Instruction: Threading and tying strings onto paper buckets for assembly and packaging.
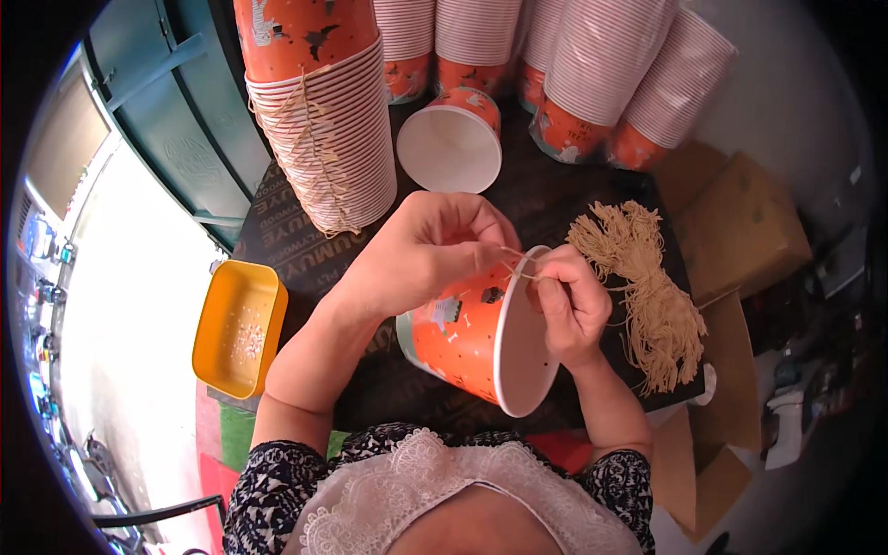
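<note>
An orange paper bucket (458, 338) with a white rim and dark printed figures lies tilted on its side in front of me, its mouth facing right. At the upper part of its rim, a thin beige cord (520, 265) stretches between my hands. My left hand (439, 248) pinches one part of the cord above the bucket, fingertips partly hidden behind the hand. On the other side, at the bucket's mouth, my right hand (575, 301) has its thumb and fingers closed on the cord. To the right lies a tied bundle of cut beige cords (652, 296).
A tall stack of nested buckets (324, 139) with cord along its rims stands at the back left. Beside it one bucket (451, 143) lies on its side. Plastic-wrapped bucket stacks (606, 55) line the back. A yellow tray (205, 324) holds small bits; cardboard boxes (754, 231) sit right.
</note>
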`<state>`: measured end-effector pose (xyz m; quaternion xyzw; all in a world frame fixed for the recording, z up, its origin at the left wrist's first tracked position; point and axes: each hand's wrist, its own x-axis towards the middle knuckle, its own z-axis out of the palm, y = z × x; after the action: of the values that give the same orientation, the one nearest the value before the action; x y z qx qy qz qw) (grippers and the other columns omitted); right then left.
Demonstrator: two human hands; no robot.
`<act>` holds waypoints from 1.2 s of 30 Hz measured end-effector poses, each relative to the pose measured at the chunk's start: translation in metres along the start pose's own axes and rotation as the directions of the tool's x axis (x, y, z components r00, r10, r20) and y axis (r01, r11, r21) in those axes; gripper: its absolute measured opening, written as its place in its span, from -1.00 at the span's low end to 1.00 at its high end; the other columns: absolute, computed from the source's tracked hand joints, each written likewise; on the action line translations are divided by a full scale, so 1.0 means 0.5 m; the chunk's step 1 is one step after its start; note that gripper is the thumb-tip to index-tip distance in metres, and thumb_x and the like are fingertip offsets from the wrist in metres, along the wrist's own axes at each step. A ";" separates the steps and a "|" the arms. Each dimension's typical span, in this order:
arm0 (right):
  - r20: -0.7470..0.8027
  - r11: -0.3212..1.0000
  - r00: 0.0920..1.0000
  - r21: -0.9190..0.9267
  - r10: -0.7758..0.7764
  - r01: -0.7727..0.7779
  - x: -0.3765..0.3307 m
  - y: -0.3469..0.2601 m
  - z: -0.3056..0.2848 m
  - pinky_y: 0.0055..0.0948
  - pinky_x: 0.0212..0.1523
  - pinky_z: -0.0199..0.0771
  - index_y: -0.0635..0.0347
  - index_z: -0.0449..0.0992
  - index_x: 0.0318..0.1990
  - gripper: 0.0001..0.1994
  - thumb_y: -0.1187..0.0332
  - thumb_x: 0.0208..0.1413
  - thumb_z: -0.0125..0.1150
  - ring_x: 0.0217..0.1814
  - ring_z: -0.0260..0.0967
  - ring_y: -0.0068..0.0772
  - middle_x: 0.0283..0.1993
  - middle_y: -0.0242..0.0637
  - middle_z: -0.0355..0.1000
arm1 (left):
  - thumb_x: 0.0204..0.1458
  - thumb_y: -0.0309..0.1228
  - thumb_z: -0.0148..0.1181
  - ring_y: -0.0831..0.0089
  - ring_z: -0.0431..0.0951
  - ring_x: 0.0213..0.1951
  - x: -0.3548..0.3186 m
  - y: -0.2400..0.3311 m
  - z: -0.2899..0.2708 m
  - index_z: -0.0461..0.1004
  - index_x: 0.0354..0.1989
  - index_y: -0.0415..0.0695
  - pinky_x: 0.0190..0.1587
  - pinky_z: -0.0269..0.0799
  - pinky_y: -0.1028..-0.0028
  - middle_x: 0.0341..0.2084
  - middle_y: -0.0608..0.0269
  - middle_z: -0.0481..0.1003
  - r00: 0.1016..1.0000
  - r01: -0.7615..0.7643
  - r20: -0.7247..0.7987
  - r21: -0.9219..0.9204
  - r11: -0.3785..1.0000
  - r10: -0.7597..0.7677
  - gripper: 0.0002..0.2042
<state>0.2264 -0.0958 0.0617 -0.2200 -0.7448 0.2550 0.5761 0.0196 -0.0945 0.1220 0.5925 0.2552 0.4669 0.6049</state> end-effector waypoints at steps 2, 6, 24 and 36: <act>0.036 0.999 0.999 0.047 0.012 -0.014 0.000 0.007 0.000 -0.64 -0.48 0.19 0.30 0.35 -0.29 -0.92 0.49 0.25 -0.02 -0.49 0.20 -0.65 -0.38 -0.32 0.30 | 0.04 -0.59 0.11 0.62 0.48 -0.40 0.002 0.010 0.000 0.43 -0.45 -0.28 -0.35 0.39 0.63 -0.30 0.12 0.51 0.999 -0.016 0.046 0.023 1.000 0.015 -0.95; 0.049 0.985 0.995 0.144 0.085 -0.091 -0.002 0.004 0.004 -0.63 -0.49 0.19 0.30 0.35 -0.29 -0.90 0.46 0.27 -0.02 -0.50 0.19 -0.64 -0.38 -0.31 0.29 | 0.11 -0.57 0.09 0.61 0.51 -0.36 0.009 -0.008 -0.010 0.40 -0.42 -0.28 -0.34 0.45 0.65 -0.16 -0.05 0.53 0.984 -0.090 0.158 0.052 0.995 0.081 -0.93; 0.084 0.992 0.993 -0.088 -0.083 0.090 0.000 -0.004 0.002 -0.51 -0.42 0.31 0.31 0.37 -0.34 -0.89 0.71 0.04 0.03 -0.45 0.30 -0.38 -0.41 -0.22 0.32 | 0.19 -0.53 0.03 0.57 0.52 -0.30 0.020 -0.038 0.006 0.32 -0.33 -0.29 -0.24 0.43 0.57 -0.43 0.23 0.52 0.994 -0.106 0.047 0.063 0.992 0.103 -0.91; 0.019 0.995 0.997 -0.068 -0.077 0.078 -0.002 -0.008 -0.003 -0.54 -0.44 0.30 0.32 0.38 -0.34 -0.90 0.69 0.01 0.02 -0.46 0.29 -0.48 -0.40 -0.23 0.35 | 0.16 -0.57 0.06 0.60 0.52 -0.28 0.026 -0.055 0.006 0.34 -0.29 -0.29 -0.23 0.46 0.59 -0.33 0.16 0.53 0.997 -0.064 0.047 -0.017 0.998 0.065 -0.94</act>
<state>0.2282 -0.0991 0.0638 -0.2085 -0.7656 0.2086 0.5717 0.0349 -0.0809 0.0993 0.6067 0.2176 0.4738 0.6000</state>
